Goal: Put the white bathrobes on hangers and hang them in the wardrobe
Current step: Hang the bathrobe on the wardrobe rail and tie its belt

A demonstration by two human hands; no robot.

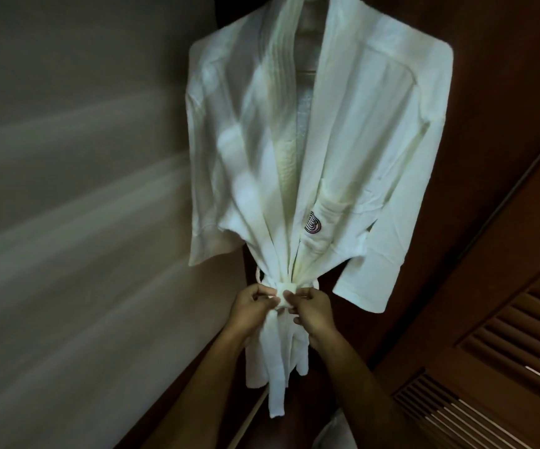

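Both our forearms reach up from the bottom edge: our left hand (255,303) and right hand (314,311) each pinch the belt (284,294) at its knot. That belt cinches the white bathrobe (326,150), which hangs before dark wood. Tugging unevenly could loosen the knot or drag the robe askew.

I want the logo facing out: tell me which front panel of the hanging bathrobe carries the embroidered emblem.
The panel on the picture's right: its chest pocket bears the dark spiral emblem; the other panel is plain.
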